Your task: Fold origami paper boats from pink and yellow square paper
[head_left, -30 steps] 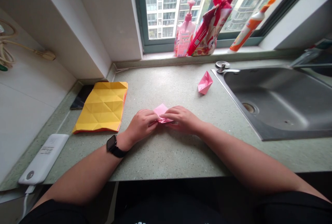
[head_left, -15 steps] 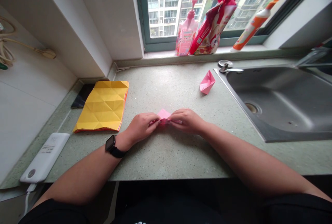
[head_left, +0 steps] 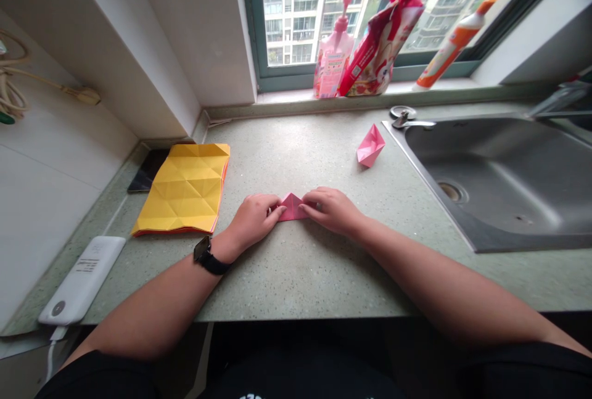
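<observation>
A small piece of folded pink paper (head_left: 291,207) lies on the counter between my hands, its peak pointing toward the window. It looks like a flat triangle with a crease down the middle. My left hand (head_left: 253,219) pinches its left side, the thumb on top near the lower corner. On the right side, my right hand (head_left: 333,209) is closed on the paper in the same way. The fingers cover both side corners. Further back, near the sink, stands a finished-looking pink paper boat (head_left: 370,147), apart from both hands.
A stack of creased yellow paper (head_left: 185,189) lies at left over a dark flat object (head_left: 147,171). A white power bank (head_left: 83,279) with a cable is at front left. The steel sink (head_left: 504,183) is at right. A pump bottle (head_left: 332,63), red bag (head_left: 383,47) and orange-white tube (head_left: 456,47) line the sill.
The pink paper went from raised and partly bent between my fingers to flat, with its triangle shape and middle crease showing. Both hands shifted only slightly.
</observation>
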Motion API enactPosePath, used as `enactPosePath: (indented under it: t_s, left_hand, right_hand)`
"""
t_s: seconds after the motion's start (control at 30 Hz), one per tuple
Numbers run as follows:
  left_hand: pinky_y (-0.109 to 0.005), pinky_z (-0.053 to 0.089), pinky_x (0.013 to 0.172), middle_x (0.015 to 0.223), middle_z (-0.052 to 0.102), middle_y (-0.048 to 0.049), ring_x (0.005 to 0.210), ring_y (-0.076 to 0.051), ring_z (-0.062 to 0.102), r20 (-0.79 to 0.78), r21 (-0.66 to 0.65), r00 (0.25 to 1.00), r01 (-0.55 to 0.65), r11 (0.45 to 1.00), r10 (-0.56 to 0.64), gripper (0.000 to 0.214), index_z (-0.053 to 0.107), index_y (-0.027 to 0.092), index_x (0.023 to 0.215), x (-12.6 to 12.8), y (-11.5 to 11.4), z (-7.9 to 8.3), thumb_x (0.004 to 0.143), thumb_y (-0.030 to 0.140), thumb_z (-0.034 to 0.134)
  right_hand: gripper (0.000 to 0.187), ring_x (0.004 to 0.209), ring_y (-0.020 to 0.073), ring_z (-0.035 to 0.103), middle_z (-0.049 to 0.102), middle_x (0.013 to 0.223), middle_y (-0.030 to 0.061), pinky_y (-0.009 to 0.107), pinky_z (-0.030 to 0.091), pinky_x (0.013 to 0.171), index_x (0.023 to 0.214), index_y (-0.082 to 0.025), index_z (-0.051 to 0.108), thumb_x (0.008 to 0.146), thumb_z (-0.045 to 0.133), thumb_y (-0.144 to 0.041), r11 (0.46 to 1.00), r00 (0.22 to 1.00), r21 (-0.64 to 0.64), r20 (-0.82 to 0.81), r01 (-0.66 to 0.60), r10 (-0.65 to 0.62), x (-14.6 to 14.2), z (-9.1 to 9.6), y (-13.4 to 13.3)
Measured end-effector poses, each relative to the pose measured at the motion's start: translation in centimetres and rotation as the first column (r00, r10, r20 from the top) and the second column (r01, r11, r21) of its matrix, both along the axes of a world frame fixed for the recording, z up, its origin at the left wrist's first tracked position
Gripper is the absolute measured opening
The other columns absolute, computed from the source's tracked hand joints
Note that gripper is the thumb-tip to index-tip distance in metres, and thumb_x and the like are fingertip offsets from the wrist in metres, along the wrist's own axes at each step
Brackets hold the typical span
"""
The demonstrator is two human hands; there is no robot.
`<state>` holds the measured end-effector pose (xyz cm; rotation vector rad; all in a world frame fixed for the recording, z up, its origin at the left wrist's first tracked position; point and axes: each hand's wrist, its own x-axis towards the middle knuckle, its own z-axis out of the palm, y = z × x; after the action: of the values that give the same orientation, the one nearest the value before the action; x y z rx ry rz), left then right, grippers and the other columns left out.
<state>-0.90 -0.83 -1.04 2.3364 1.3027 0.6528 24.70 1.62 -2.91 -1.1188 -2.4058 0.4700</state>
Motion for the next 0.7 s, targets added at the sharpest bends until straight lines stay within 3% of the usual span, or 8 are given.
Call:
enactPosePath:
  t_s: [0.13, 0.23, 0.4, 0.57, 0.7]
  left_hand:
    - [-0.039, 0.051, 0.084, 0.085, 0.076, -0.0036, 0.083, -0.024, 0.069, -0.032, 0.026, 0.999, -0.027, 0.999, 0.027, 0.019, 0.069, 0.022, 0.086, 0.0, 0.3, -0.5, 0.105, 0.026, 0.066]
    - [-0.04, 0.052, 0.087, 0.089, 0.077, -0.0034, 0.085, -0.024, 0.07, -0.046, 0.066, 0.998, -0.046, 0.997, 0.049, 0.006, 0.072, 0.021, 0.101, -0.1, 0.4, -0.9, 0.104, 0.025, 0.069]
    - [-0.043, 0.054, 0.094, 0.103, 0.078, -0.0055, 0.094, -0.025, 0.071, -0.059, 0.113, 0.997, -0.038, 0.993, 0.045, 0.027, 0.069, 0.02, 0.131, -0.3, 0.3, -1.5, 0.105, 0.024, 0.07]
    - [-0.046, 0.056, 0.101, 0.126, 0.073, -0.0108, 0.115, -0.029, 0.069, -0.116, 0.181, 0.993, 0.05, 0.982, -0.029, 0.025, 0.073, 0.022, 0.131, -0.4, 0.2, -1.6, 0.107, 0.023, 0.066]
    - [-0.05, 0.057, 0.107, 0.134, 0.073, -0.0111, 0.123, -0.029, 0.067, -0.102, 0.19, 0.981, 0.184, 0.964, -0.167, 0.024, 0.079, 0.025, 0.123, -0.3, 0.2, -1.5, 0.108, 0.016, 0.062]
  right_hand:
    - [0.022, 0.082, 0.0216, 0.067, 0.072, 0.083, 0.0036, 0.035, 0.049, 0.075, 0.082, -0.025, 0.068, 0.104, 0.068, -0.026, 0.999, 0.999, 0.003, 0.024, 0.032, -0.032, -0.3, -0.1, 0.0]
    - [0.021, 0.086, 0.023, 0.068, 0.073, 0.084, 0.0037, 0.036, 0.051, 0.078, 0.083, -0.026, 0.067, 0.103, 0.071, -0.025, 0.997, 0.997, 0.013, 0.027, 0.077, -0.078, -0.4, -0.2, 0.0]
    - [0.004, 0.088, 0.0235, 0.07, 0.076, 0.09, 0.004, 0.037, 0.053, 0.083, 0.097, -0.025, 0.072, 0.101, 0.073, -0.023, 0.992, 0.992, 0.007, 0.015, 0.126, -0.126, -0.5, -0.6, 0.2]
    - [0.018, 0.089, 0.0227, 0.071, 0.077, 0.093, 0.0037, 0.038, 0.055, 0.087, 0.118, -0.024, 0.075, 0.101, 0.072, -0.022, 0.989, 0.989, 0.019, -0.041, 0.144, -0.144, -0.4, -1.3, 0.4]
    - [0.019, 0.093, 0.0228, 0.071, 0.078, 0.099, 0.005, 0.038, 0.055, 0.088, 0.118, -0.025, 0.076, 0.102, 0.068, -0.018, 0.991, 0.992, 0.045, -0.028, 0.126, -0.124, -0.2, -1.5, 0.5]
